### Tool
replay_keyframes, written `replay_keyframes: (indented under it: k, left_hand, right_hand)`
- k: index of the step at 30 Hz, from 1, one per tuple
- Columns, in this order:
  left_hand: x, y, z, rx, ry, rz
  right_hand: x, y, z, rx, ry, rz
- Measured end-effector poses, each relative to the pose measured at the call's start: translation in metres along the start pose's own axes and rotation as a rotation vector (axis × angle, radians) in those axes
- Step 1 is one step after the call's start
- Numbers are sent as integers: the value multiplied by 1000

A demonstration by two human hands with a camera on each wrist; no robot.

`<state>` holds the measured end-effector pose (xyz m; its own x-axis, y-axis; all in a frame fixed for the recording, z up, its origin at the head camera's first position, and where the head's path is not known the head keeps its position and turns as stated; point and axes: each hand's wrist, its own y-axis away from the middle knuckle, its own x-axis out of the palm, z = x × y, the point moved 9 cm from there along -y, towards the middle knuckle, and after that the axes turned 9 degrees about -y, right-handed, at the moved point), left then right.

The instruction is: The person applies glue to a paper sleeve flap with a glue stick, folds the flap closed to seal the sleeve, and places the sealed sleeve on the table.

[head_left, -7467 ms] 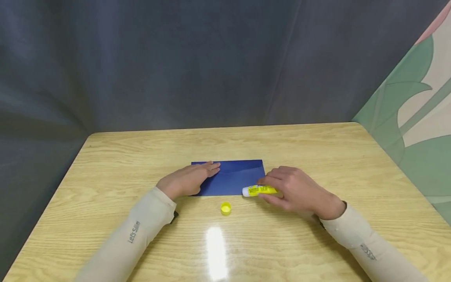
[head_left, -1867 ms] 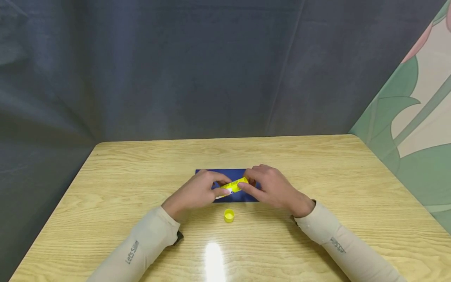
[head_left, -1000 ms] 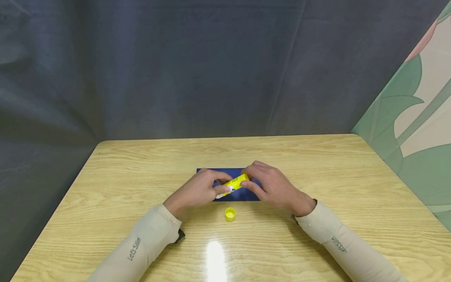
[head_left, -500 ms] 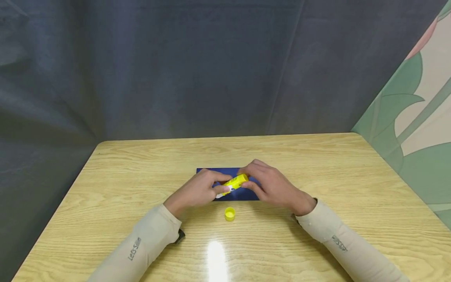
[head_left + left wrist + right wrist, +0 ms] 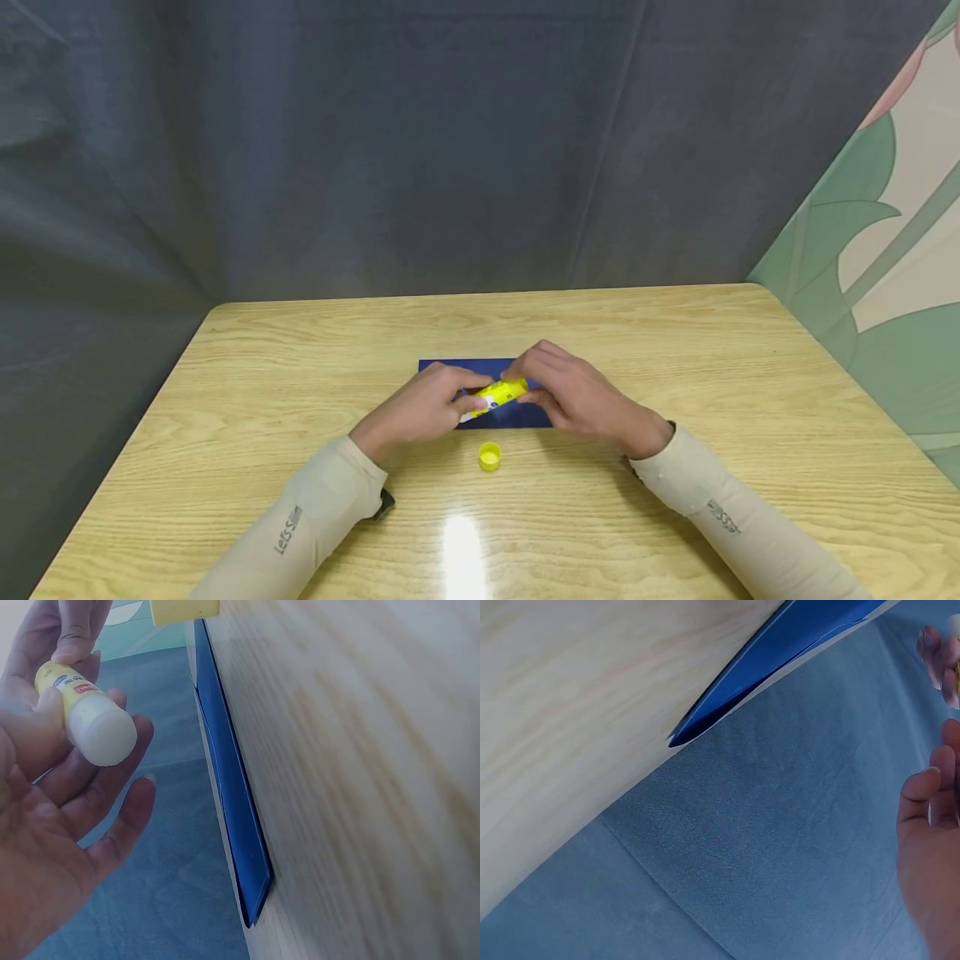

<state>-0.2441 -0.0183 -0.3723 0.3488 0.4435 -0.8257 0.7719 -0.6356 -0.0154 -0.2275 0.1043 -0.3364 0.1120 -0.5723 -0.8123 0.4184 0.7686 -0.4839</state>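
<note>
My left hand (image 5: 420, 404) holds a yellow glue stick (image 5: 502, 392) between thumb and fingers, its white end toward the lower left. The right hand (image 5: 581, 396) pinches the stick's yellow far end with thumb and fingertips. Beneath both hands a blue envelope (image 5: 521, 415) lies flat on the table, partly hidden by them. In the left wrist view, the glue stick's white end (image 5: 105, 733) faces the camera, raised off the table. The right wrist view catches part of my right hand (image 5: 937, 855) at its edge. The stick's yellow cap (image 5: 490, 457) stands in front of the envelope.
A light wood-grain table (image 5: 337, 333) carries everything. Behind it hangs a dark curtain (image 5: 420, 150), and a wall with green and pink leaf shapes (image 5: 870, 267) rises at the right. Glare marks the table's front.
Earlier the left hand lay on the envelope while the right held the glue stick at its near edge. Both hands now hold the stick, and the right fingers have shifted round its end.
</note>
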Motion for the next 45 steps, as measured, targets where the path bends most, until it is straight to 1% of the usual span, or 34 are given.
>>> replay_keyframes:
  k: [5, 8, 10, 13, 15, 17, 19, 22, 24, 26, 30, 33, 35, 39, 42, 45]
  left_hand:
    - [2, 1, 1, 2, -4, 12]
    - [1, 1, 2, -1, -9, -4]
    - [0, 1, 2, -5, -15, -20]
    - [-3, 1, 3, -15, -20, -53]
    - [-6, 1, 2, -32, -21, -81]
    - [-9, 1, 0, -46, -33, -117]
    - [-13, 1, -3, -62, -61, -148]
    - [-18, 2, -7, -63, -113, -181]
    - [-20, 2, -9, -58, -139, -191]
    - [-21, 2, -10, -52, -149, -199]
    - [-21, 2, -12, -34, -154, -226]
    - [-21, 3, -12, -18, -174, -269]
    - [-23, 4, -13, -10, -202, -302]
    - [-26, 6, -16, 15, -265, -364]
    - [-29, 7, -20, 40, -286, -393]
    - [-30, 7, -22, 53, -286, -399]
  right_hand:
    - [0, 0, 3, -28, 17, -2]
    - [1, 0, 0, 5, 8, 6]
    - [1, 1, -3, 64, -16, 21]
    - [0, 4, -12, 217, -108, 30]
    - [-4, 8, -20, 318, -192, 0]
    - [-9, 11, -27, 386, -246, -40]
    - [-13, 12, -30, 397, -259, -71]
    - [-14, 11, -27, 367, -210, -74]
    - [-13, 10, -23, 345, -179, -74]
    - [-13, 10, -21, 343, -141, -81]
    - [-12, 9, -19, 375, -45, -92]
    - [-9, 9, -21, 428, -9, -67]
    - [-6, 10, -24, 476, -13, -40]
    - [-2, 11, -31, 550, -59, 1]
    - [0, 11, -32, 564, -87, 14]
    - [1, 10, -32, 567, -112, 19]
